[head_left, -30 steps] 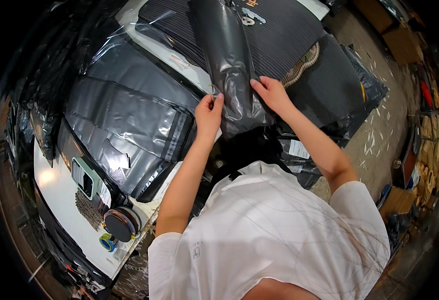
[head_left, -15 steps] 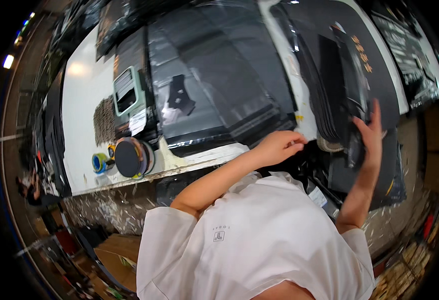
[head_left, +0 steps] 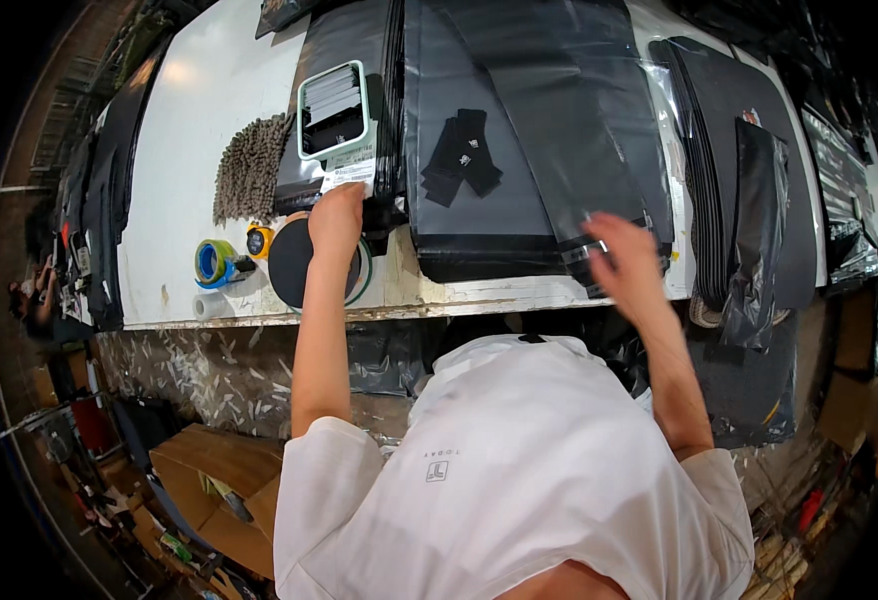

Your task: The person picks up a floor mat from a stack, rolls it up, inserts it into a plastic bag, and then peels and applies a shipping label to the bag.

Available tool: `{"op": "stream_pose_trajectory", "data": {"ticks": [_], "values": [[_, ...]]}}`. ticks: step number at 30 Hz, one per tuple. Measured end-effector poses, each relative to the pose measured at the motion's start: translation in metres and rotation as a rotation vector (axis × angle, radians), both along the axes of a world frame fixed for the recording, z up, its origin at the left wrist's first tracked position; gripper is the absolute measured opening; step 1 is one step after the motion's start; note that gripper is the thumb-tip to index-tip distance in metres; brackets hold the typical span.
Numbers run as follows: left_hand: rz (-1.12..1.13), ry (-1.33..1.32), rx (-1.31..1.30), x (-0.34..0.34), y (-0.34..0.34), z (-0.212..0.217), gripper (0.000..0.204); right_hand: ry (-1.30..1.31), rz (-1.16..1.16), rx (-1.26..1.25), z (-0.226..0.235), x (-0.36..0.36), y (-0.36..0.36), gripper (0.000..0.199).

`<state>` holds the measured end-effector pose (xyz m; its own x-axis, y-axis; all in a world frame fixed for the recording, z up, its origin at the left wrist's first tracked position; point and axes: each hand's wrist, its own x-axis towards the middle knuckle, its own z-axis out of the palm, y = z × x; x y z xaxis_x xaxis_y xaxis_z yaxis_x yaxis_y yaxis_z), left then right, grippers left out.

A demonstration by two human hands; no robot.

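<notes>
Leftmost on the white table [head_left: 189, 120] sit tape rolls [head_left: 215, 262] and a shaggy grey mat [head_left: 249, 165], next to a green-rimmed tray [head_left: 333, 110]. Just below that tray the left hand [head_left: 336, 218] pinches a white paper label [head_left: 349, 174] between its fingertips, above a black round disc [head_left: 294, 262]. Further right, past small black pieces [head_left: 462, 155] on a grey plastic bag [head_left: 519, 130], the right hand [head_left: 624, 262] hovers open and slightly blurred over the bag's near edge, gripping nothing.
</notes>
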<state>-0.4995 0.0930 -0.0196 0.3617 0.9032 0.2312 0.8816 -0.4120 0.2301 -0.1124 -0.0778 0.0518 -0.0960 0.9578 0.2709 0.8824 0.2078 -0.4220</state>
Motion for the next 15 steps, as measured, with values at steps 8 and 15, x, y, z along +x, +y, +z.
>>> {"op": "stream_pose_trajectory", "data": {"ticks": [8,15], "values": [[0.133,-0.209,-0.06,0.022,-0.001,0.03,0.017,0.488,0.196,-0.533,-0.003,-0.094,-0.013,0.024],[-0.578,-0.658,0.03,0.132,-0.115,0.086,0.018,1.718,-0.333,-0.311,0.002,-0.115,-0.002,0.024]]}}
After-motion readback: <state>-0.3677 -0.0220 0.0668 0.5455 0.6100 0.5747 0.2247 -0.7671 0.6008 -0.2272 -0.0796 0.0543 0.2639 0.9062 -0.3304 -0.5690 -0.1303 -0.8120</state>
